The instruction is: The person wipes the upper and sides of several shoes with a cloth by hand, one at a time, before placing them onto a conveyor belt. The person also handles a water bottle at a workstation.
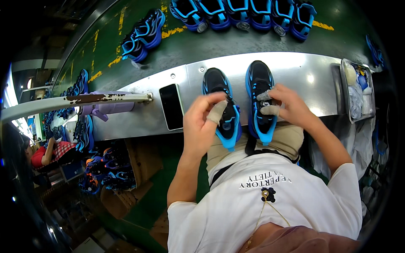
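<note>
Shoes overhang near worktop (pixel 303 80) edge: left hand (pixel 202 122) pinches left shoe (pixel 222 107), right hand (pixel 291 105) grips right shoe (pixel 260 101); tug could drop either.

Shoe factory, sneaker rows (pixel 244 14), metal workbench (pixel 303 74)

- Two black-and-blue shoes stand side by side on a metal shelf (pixel 303 74), heels toward the person.
- The left hand (pixel 202 122) rests on the left shoe (pixel 222 105), its taped finger (pixel 218 111) over the shoe's opening.
- The right hand (pixel 289 105) grips the tongue of the right shoe (pixel 260 101) with taped fingertips.
- A dark phone (pixel 171 106) lies flat at 9 o'clock from the left shoe.
- A tray of small items (pixel 357 88) sits at 3 o'clock.
- A row of matching shoes (pixel 242 14) lines the green belt at 12 o'clock.
</note>
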Available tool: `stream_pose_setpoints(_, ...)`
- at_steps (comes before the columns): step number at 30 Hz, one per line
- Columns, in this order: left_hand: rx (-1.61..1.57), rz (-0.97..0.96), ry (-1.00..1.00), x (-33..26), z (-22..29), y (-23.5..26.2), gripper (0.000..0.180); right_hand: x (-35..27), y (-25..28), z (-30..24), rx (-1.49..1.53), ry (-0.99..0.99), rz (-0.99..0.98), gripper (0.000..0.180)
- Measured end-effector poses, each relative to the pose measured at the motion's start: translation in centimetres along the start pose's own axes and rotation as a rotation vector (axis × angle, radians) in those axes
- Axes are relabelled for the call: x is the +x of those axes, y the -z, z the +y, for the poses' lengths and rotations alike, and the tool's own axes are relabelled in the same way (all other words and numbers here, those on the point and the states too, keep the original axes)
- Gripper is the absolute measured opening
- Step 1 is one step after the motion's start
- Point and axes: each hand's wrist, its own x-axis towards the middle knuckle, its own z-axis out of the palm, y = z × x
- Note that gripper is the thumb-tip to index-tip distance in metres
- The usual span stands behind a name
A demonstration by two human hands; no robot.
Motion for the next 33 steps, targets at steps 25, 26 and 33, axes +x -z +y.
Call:
stream_pose_setpoints(25,0.592,-0.048,-0.328,-0.1,-4.1,-3.2,0.031,18.9,-8.4,1.7,-0.289,0.298,0.012,0.035)
stream_pose_setpoints(26,0.537,0.118,-0.289,-0.4,-4.3,-3.4,0.037,18.9,-8.9,2.6,-0.304,0.25,-0.091,0.037)
stream_pose_setpoints(33,0.238,-0.092,-0.118,0.8,-4.0,-2.6,0.03,20.1,-8.6,2.7,-0.163,0.196,-0.024,0.032)
